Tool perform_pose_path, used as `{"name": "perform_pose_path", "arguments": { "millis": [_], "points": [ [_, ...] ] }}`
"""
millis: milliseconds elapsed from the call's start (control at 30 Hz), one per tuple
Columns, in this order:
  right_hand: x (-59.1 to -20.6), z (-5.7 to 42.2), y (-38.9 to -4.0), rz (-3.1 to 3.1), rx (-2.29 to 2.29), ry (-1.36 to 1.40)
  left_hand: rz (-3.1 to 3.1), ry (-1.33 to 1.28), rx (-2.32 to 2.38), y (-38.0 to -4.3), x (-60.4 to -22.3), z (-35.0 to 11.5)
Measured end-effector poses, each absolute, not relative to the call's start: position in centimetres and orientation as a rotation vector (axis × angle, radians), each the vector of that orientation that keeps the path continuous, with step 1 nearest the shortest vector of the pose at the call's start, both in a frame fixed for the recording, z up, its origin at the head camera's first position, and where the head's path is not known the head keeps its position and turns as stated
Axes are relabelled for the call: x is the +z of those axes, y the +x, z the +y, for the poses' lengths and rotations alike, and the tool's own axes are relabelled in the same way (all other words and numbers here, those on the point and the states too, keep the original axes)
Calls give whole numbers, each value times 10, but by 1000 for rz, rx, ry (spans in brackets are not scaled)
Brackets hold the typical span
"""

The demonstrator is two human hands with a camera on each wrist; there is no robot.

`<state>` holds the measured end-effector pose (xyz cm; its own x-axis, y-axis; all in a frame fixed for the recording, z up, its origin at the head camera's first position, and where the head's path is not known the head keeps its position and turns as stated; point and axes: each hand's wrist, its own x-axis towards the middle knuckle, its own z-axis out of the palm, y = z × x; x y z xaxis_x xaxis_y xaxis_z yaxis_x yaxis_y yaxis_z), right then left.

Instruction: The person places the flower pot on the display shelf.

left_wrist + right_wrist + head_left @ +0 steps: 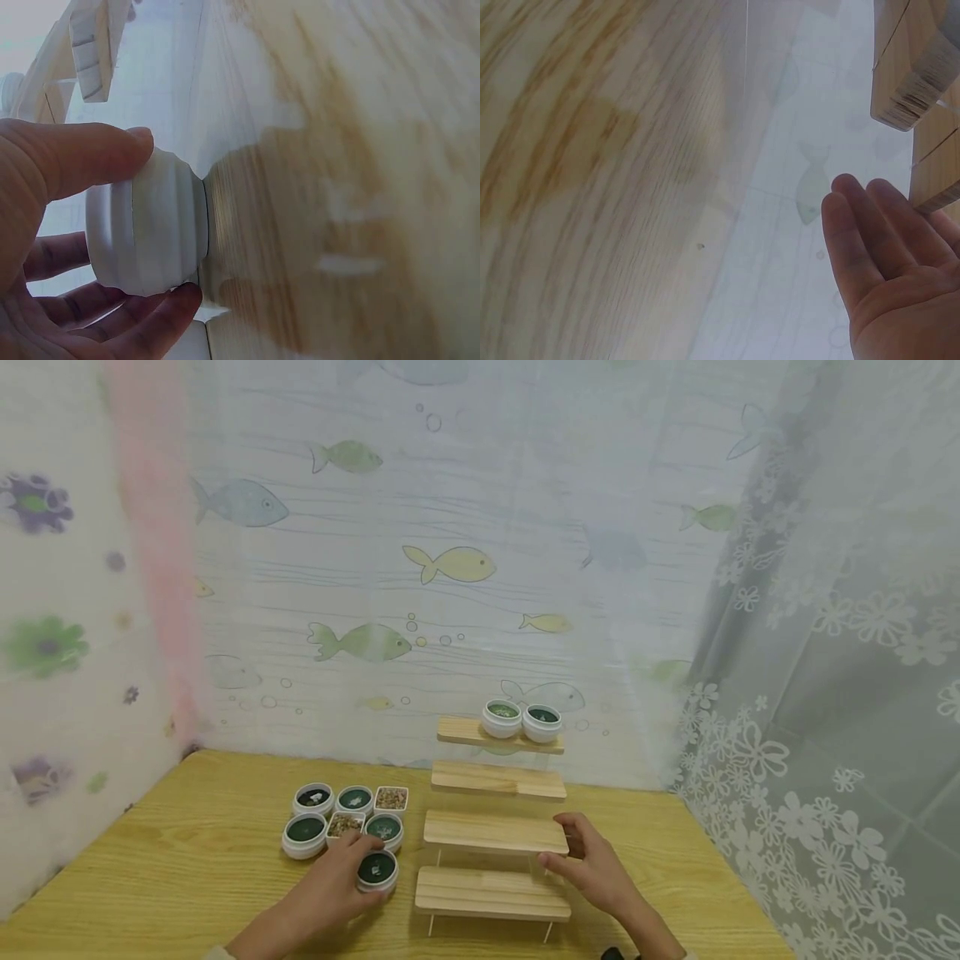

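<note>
My left hand (341,875) holds a small round white pot (377,870) with a dark green top, thumb on one side and fingers on the other. In the left wrist view the pot's base (201,225) meets the wooden tabletop. My right hand (596,864) is at the right end of a tiered wooden stand (495,833), beside its second step from the bottom. The right wrist view shows its fingers (885,232) nearly straight near the step ends; the thumb is hidden there. Two round pots, one light green (502,718) and one dark green (542,723), stand on the top step.
Left of the stand, several white pots (306,837) are grouped on the wooden table (187,860). Two of them are square, with a brown grainy filling (392,798). Fish-printed sheeting (450,610) hangs behind, and a flowered curtain (825,735) stands on the right.
</note>
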<state>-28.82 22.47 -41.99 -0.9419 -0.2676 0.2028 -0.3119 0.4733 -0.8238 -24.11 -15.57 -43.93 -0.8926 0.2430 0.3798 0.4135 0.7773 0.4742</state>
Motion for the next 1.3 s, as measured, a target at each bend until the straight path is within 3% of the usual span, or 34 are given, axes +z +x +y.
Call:
{"name": "perform_pose_path", "arguments": {
  "millis": [1300],
  "points": [
    [-419,225,-288,-2664,1486,529,-2457,-482,-956,-246,-403,-142]
  ]
}}
